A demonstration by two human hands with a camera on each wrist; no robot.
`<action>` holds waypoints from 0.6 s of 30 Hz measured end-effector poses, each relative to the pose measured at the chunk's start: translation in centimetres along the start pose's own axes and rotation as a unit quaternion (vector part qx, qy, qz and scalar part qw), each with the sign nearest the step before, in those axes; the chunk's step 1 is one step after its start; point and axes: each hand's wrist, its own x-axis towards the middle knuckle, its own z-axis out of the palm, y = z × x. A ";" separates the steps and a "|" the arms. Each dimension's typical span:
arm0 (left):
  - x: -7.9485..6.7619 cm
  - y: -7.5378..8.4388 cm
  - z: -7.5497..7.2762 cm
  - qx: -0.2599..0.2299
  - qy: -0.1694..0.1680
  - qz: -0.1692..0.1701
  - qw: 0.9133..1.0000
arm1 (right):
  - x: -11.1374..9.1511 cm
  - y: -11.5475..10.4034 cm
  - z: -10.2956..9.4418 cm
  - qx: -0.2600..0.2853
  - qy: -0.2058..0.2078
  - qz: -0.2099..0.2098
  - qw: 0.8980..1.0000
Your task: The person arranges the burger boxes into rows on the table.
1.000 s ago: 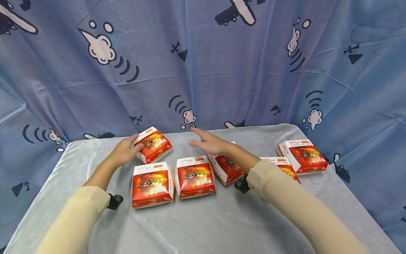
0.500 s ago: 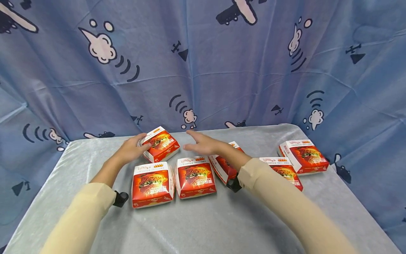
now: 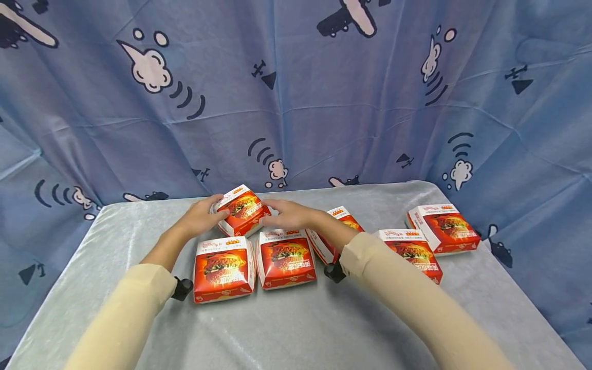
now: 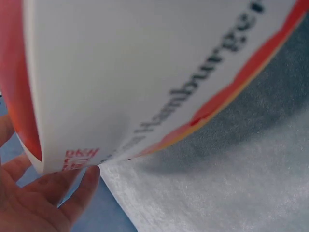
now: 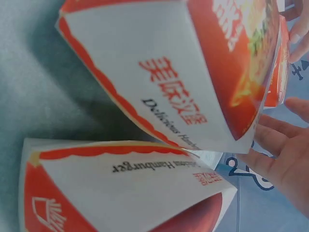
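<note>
My left hand (image 3: 201, 218) grips a red and white hamburger box (image 3: 244, 209) by its left side, at the far edge of the table. The box sits turned at an angle behind two others. My right hand (image 3: 291, 215) is at its right side, thumb and fingers fairly straight; whether they touch it is hard to tell. In front stand a left hamburger box (image 3: 223, 270) and a middle hamburger box (image 3: 287, 259), side by side. In the right wrist view, my right hand (image 5: 285, 150) lies beyond two boxes. A box wall hides much of the left wrist view.
A tilted hamburger box (image 3: 347, 220) lies partly under my right forearm. Farther right are another box (image 3: 411, 252) and one at the right edge (image 3: 446, 227). The grey cloth-covered table (image 3: 259, 334) ends at a blue patterned curtain (image 3: 324, 103).
My left hand has moved the held box to the right, behind the two front boxes. My right hand has come left and slightly down to the box's right side.
</note>
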 end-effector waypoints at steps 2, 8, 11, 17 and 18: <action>0.0 0.0 0.1 -0.001 -0.001 0.001 1.000 | 0.0 -0.1 0.0 -0.005 -0.005 0.003 1.000; 0.0 0.1 0.0 -0.002 -0.002 0.004 1.000 | 0.1 -0.1 0.2 -0.023 -0.016 0.012 1.000; -0.1 0.2 0.0 -0.004 -0.004 0.006 1.000 | 0.2 0.1 0.2 -0.024 -0.018 0.013 0.999; -0.1 0.2 0.0 0.011 0.007 0.035 0.999 | 0.2 0.4 -0.2 -0.028 -0.022 0.011 0.999; -0.1 0.1 0.0 0.015 0.010 0.041 0.999 | 0.3 0.5 -0.3 -0.032 -0.023 0.013 0.999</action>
